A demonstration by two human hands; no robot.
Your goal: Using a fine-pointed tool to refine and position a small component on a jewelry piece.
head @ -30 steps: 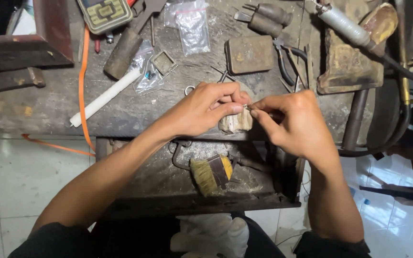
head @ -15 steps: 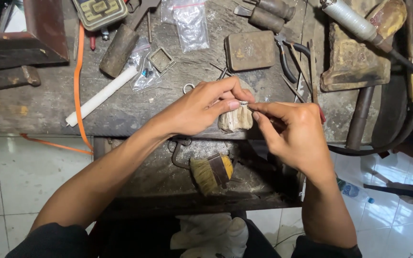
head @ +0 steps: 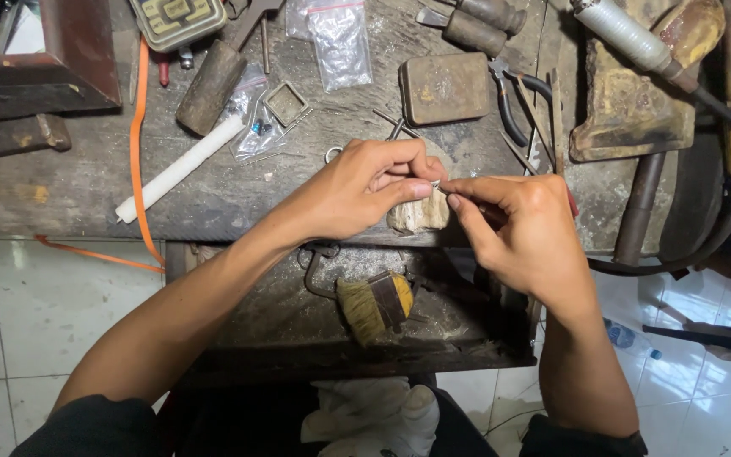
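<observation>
The left hand point(head: 365, 190) pinches a tiny shiny bit point(head: 435, 184) over the desk point(head: 86, 195) edge, and the right hand point(head: 518, 228), just beside it, pinches a thin tool pointing left at it.

Two hands, left point(head: 357, 190) and right point(head: 513, 224), meet over one worktop point(head: 61, 190). On it: one white rod point(head: 181, 167), one orange cord point(head: 135, 127), two clear bags point(head: 340, 34) point(head: 251, 114), one flat metal block point(head: 443, 87), one pair of pliers point(head: 513, 106). Below: one brush point(head: 374, 303).
</observation>
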